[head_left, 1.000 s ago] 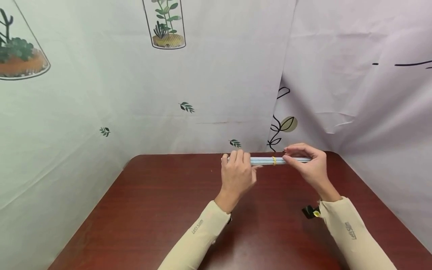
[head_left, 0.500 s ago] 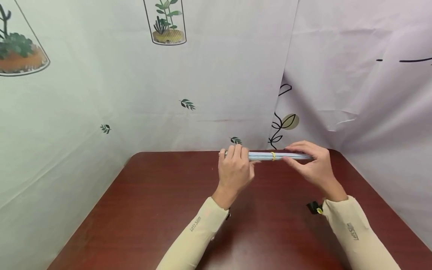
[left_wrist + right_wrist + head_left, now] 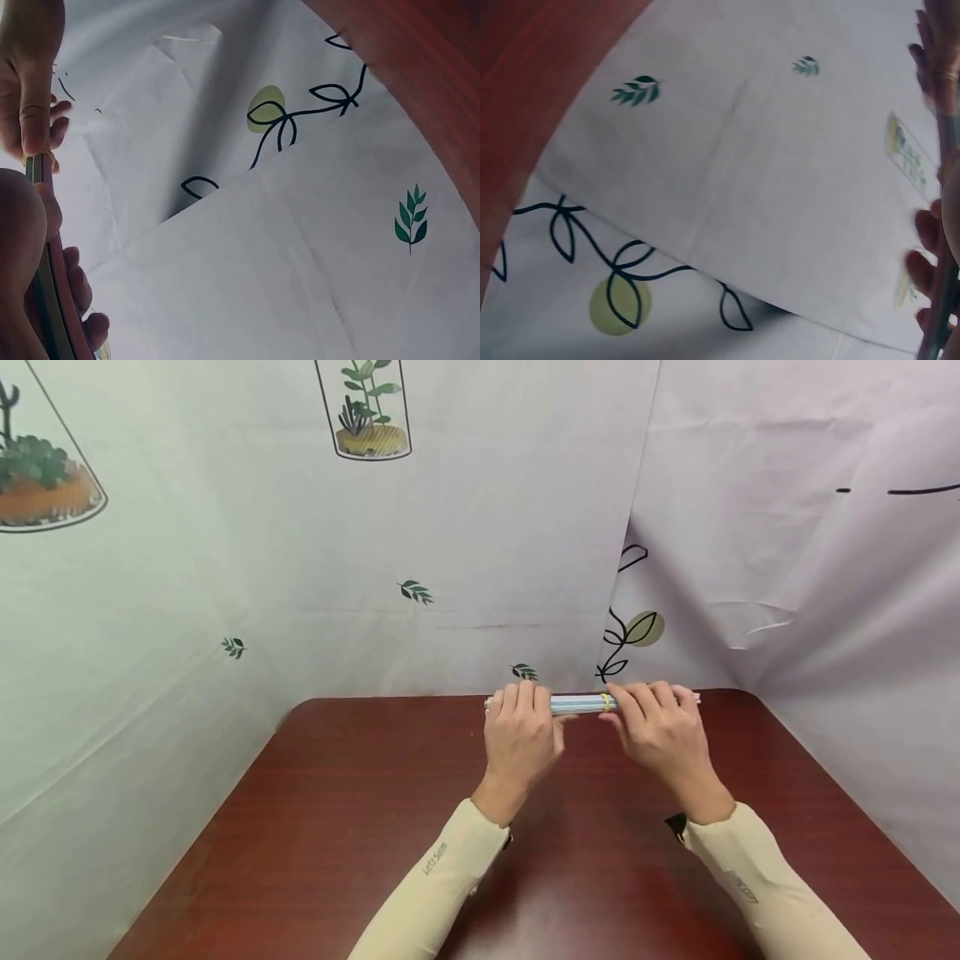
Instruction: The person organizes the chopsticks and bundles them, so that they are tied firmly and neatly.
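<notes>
A long, slim bundle (image 3: 576,704) with pale blue and white layers is held level near the far table edge. Around its middle, just left of the right fingers, goes a yellow band (image 3: 607,702). The left hand (image 3: 521,739) grips the bundle's left part, fingers over the top and thumb below. On the right part, the right hand (image 3: 663,739) holds it in the same way, and a short pale end sticks out past the fingers. Pinkish and dark layers show along the bundle's edge (image 3: 60,300) in the left wrist view. The hands cover most of it.
Below the hands spreads a dark red-brown table (image 3: 360,827) with rounded far corners. White cloth (image 3: 480,552) printed with leaves and plants hangs behind and at both sides. Something black (image 3: 677,825) shows under the right sleeve.
The right hand has gone from pinching the bundle with bent fingers and thumb to gripping it with its fingers over the top, and has shifted a little left. The left hand keeps its hold.
</notes>
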Demonstrator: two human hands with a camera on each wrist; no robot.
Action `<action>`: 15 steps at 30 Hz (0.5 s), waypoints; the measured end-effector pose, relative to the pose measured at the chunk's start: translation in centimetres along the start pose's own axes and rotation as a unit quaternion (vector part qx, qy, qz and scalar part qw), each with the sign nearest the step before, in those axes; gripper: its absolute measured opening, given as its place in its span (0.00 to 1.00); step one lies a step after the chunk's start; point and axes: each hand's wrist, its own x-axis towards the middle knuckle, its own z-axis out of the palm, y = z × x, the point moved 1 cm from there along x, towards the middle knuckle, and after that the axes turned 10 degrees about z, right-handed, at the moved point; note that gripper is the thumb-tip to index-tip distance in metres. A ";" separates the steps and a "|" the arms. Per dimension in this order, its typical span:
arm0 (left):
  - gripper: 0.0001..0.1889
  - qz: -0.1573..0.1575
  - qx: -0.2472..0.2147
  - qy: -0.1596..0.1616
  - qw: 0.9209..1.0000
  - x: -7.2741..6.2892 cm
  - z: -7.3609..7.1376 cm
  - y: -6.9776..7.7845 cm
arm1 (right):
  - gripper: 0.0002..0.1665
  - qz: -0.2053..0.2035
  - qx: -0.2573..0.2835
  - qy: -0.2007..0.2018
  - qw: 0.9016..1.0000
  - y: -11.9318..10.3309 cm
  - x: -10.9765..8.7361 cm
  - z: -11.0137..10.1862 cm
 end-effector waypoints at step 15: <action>0.12 -0.005 0.005 -0.029 1.000 -0.4 0.5 0.0 | 0.17 0.015 -0.036 0.052 0.998 -0.4 -0.9 1.5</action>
